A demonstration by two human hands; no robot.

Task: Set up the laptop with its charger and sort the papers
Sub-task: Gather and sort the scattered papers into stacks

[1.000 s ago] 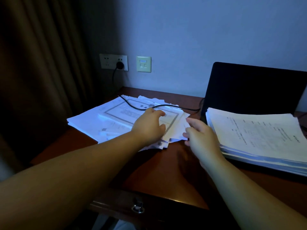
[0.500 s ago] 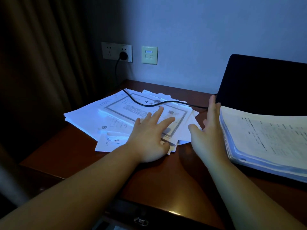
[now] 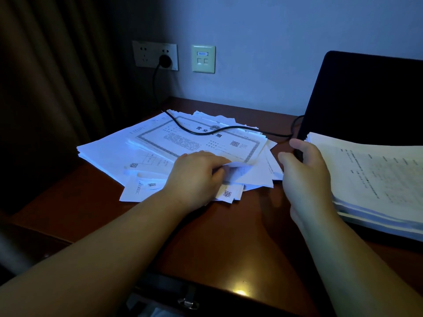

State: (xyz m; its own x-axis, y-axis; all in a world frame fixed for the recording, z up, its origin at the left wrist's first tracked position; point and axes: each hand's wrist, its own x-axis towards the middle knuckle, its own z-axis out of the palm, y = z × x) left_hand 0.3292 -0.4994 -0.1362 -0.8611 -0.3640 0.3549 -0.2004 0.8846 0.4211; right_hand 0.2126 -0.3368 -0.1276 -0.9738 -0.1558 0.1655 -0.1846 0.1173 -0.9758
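We pinch loose sheets [image 3: 247, 177] with our left hand [image 3: 196, 177] to gather them; beside them, our right hand [image 3: 306, 177] hovers, fingers loosely curled.

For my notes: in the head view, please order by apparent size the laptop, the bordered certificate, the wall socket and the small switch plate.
1. Laptop, partly cut off
2. Certificate
3. Socket
4. Switch plate

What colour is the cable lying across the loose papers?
Black; the cable shows clearly against the white loose papers in the head view.
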